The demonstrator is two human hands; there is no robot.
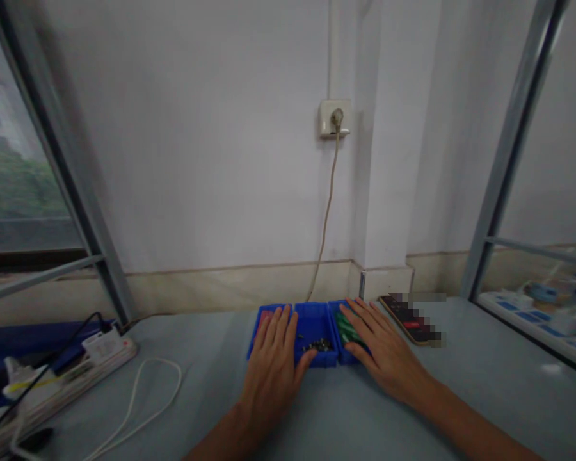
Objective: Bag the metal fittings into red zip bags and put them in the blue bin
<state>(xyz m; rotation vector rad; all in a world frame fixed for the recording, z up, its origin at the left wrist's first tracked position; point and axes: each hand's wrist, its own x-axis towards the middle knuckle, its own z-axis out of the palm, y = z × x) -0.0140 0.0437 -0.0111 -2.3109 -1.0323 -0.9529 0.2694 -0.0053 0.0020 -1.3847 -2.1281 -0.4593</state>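
Three blue plastic bins stand side by side on the grey-blue table. Over the left bin (pixel 255 342) lies my left hand (pixel 274 358), fingers stretched out, partly covering something pink-red (pixel 265 318) inside. The middle bin (pixel 312 315) holds a small heap of dark and shiny metal pieces (pixel 320 345), too small to name exactly. My right hand (pixel 377 346) rests across the right bin (pixel 346 358), its fingers spread. Beneath it, green material (pixel 346 330) shows in that bin. Neither hand appears to grip anything.
A phone (pixel 408 320) lies right of the bins. At the left are a power strip (pixel 72 384) with a charger (pixel 103 346) and a looped white cable (pixel 134 390). A cord (pixel 327 218) hangs from a wall socket (pixel 335 118) behind the table. Metal posts stand at both sides.
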